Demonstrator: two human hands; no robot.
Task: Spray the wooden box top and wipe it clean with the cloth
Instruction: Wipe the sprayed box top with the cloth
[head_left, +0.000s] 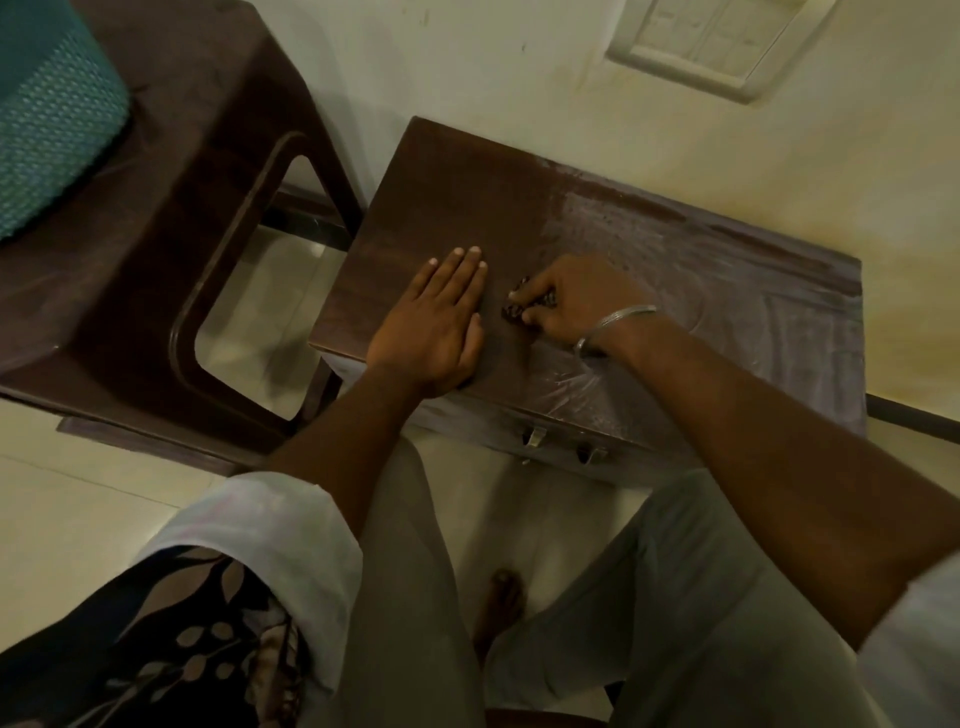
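Note:
The wooden box (737, 332) stands against the wall, its dark brown top facing me. The left half of the top looks dark and even; the right half carries a pale dusty film with smear marks. My left hand (436, 322) lies flat on the left half, fingers straight and together. My right hand (571, 301), a metal bangle on its wrist, grips a small dark crumpled cloth (514, 310) and presses it on the middle of the top. Only a bit of the cloth shows under the fingers. No spray bottle is in view.
A dark brown plastic stool (171, 218) stands just left of the box, with a teal basket (47, 119) on it. Two metal latches (535, 435) hang on the box's front face. My knees and a bare foot (501, 597) are below the box on the pale tiled floor.

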